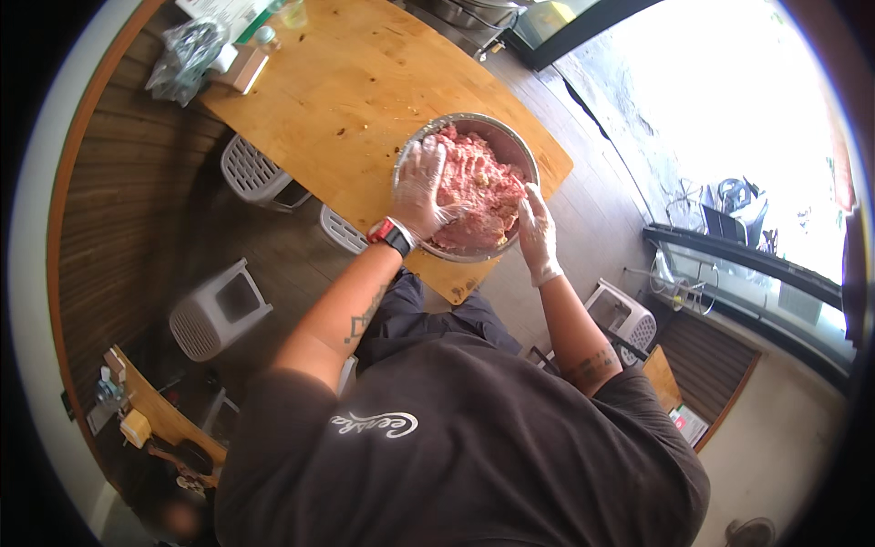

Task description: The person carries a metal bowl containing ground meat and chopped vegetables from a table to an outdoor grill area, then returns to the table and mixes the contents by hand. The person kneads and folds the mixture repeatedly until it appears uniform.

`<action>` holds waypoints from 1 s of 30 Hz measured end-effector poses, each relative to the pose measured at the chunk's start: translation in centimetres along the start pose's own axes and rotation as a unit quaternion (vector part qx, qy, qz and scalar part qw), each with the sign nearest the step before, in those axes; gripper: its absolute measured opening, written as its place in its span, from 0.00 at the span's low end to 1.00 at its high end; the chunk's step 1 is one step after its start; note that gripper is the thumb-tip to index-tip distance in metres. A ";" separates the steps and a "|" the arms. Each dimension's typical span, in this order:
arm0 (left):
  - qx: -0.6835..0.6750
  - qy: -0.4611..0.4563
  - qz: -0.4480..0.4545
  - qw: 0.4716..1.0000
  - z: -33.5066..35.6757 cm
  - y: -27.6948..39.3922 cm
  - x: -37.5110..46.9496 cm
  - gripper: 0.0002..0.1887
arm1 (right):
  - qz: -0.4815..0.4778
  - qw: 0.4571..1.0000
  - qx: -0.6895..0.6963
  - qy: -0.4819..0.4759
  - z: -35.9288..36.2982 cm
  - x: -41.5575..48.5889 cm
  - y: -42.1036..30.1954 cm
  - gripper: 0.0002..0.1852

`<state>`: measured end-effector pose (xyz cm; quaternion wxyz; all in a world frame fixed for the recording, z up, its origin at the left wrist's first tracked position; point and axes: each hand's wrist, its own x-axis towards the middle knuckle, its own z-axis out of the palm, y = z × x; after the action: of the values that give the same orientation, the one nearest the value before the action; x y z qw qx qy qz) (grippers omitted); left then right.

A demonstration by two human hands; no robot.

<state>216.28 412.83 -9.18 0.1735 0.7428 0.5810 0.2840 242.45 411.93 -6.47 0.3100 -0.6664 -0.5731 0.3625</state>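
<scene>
A round metal bowl (509, 141) stands near the end of the wooden table, filled with pink minced meat (472, 181). Small yellowish bits show in the meat, and finger grooves mark its surface. My left hand (418, 184), in a clear plastic glove, lies with spread fingers over the left side of the meat, near the rim. A red and black watch is on that wrist. My right hand (538, 232), gloved too, holds the bowl's right rim, its fingertips at the edge. Part of its grip is hidden.
The wooden table (328, 75) carries crumbs near the bowl. A clear plastic bag (188, 58), a tissue box (243, 68) and a small bottle (266, 37) sit at its far left. Plastic stools (219, 311) stand around. Metal cookware (472, 14) is beyond the table, by an open doorway.
</scene>
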 end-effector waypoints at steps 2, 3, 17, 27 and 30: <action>0.025 -0.026 0.013 0.999 1.0 -1.1 0.2 0.62 | 0.087 0.982 0.166 -0.023 1.3 1.6 1.1 0.26; 0.035 -0.043 0.015 0.998 1.7 -1.3 0.0 0.62 | 0.142 0.962 0.233 -0.028 2.0 2.3 1.4 0.26; -0.687 0.014 -0.272 0.674 5.7 0.3 0.3 0.41 | -0.237 0.927 -0.282 -0.072 11.0 4.2 -6.0 0.27; 0.020 0.022 0.051 0.998 2.8 -2.6 2.1 0.42 | -0.016 0.984 0.163 -0.070 1.2 1.8 -2.0 0.23; -0.061 -0.020 0.053 0.997 4.2 -3.4 4.5 0.43 | 0.080 0.986 0.131 0.067 3.0 -1.5 1.1 0.25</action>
<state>217.03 418.34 -13.42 0.2145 0.7659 0.5192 0.3129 240.39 410.26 -8.82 0.4025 -0.6866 -0.4435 0.4122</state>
